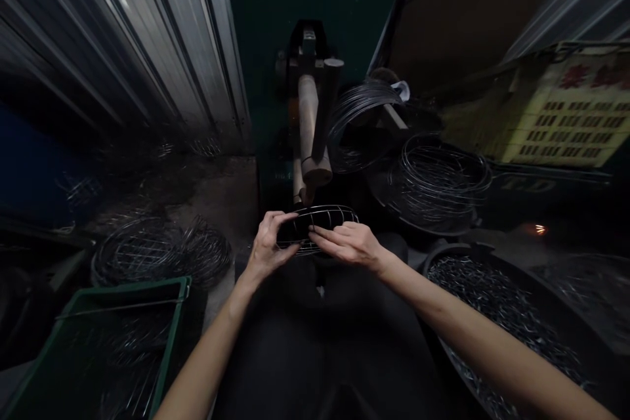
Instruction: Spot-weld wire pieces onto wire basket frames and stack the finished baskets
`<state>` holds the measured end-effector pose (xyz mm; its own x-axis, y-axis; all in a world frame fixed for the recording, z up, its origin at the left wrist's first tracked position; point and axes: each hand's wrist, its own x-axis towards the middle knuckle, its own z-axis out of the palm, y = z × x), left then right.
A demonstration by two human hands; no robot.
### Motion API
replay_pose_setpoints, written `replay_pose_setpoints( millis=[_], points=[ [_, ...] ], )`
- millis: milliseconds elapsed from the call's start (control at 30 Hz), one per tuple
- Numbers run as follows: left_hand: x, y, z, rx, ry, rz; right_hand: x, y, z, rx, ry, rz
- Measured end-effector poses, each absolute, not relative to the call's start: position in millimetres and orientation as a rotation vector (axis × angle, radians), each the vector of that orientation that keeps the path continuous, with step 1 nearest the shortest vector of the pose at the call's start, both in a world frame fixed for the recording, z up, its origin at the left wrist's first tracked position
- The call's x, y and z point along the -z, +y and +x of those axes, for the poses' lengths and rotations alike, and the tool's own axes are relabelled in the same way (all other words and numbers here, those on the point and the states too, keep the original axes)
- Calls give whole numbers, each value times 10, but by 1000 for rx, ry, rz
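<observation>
A small round wire basket point(335, 210) is held tilted in front of the lower tip of a green machine's point(260, 20) electrode arms point(310, 118). My left hand point(268, 243) grips its left side, thumb below and fingers above the rim. My right hand point(347, 241) is at the basket's right front, its fingers pressed together against the wires and a finger pointing into the opening. Whether the right hand holds a small piece of wire, I cannot make out. The basket's rim seems to touch or nearly touch the lower electrode; the exact contact is hidden.
To the right lie coils of wire point(445, 174), a black tub of short metal pieces point(506, 302) and a yellow crate point(566, 111). On the left are a green crate point(182, 289) and a heap of wire rings point(142, 249). Corrugated metal point(162, 26) stands behind.
</observation>
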<state>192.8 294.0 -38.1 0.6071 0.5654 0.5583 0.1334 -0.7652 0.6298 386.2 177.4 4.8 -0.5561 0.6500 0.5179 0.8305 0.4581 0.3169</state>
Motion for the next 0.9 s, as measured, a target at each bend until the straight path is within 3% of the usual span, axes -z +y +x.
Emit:
replay_pose_setpoints(
  millis=[267,900],
  points=[
    [470,2987,1937,-1050,519,2321,29,1817,3844,991,-2340,-1219],
    [495,3125,2007,-1081,520,2380,111,1914,3872,1057,-2345,-1212]
  ],
)
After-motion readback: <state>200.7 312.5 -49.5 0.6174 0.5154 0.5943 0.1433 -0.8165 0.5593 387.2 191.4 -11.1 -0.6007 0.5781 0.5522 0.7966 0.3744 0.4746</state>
